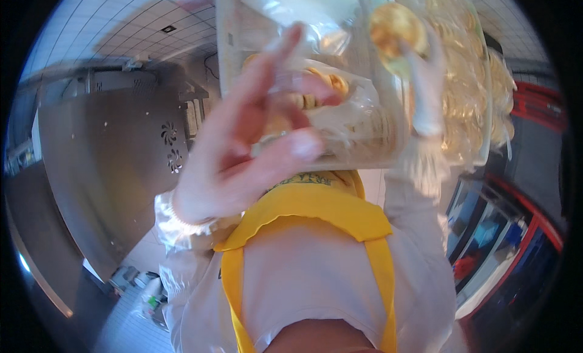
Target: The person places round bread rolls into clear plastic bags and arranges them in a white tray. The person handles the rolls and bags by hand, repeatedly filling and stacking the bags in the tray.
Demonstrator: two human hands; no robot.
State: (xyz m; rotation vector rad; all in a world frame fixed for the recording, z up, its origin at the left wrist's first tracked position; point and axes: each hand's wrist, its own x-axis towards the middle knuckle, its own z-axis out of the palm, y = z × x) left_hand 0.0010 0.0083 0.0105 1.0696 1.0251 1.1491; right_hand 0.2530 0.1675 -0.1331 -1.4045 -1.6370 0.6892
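Note:
My left hand (237, 152) is bare, blurred and raised close to the camera, its thumb and fingers apart and nothing plainly held. Behind it, golden baked rounds (337, 82) show in a clear plastic bag (355, 111) inside a pale, shallow crate (314, 164); my hand hides part of them. Another shiny clear plastic bag (300, 7) lies at the crate's far end. In a white glove, my right hand (428, 80) grips a round golden flatbread (396, 32) above the crate's right side. To its right, several bagged pale rounds (462, 93) lie in rows.
A large brown metal panel (109, 171) with cut-out vents stands at left. Red-framed glass shelving (496, 234) is at lower right, with a red object (537, 105) above it. Assorted items (145, 289) sit low at lower left. My yellow apron (309, 202) nears the crate's edge.

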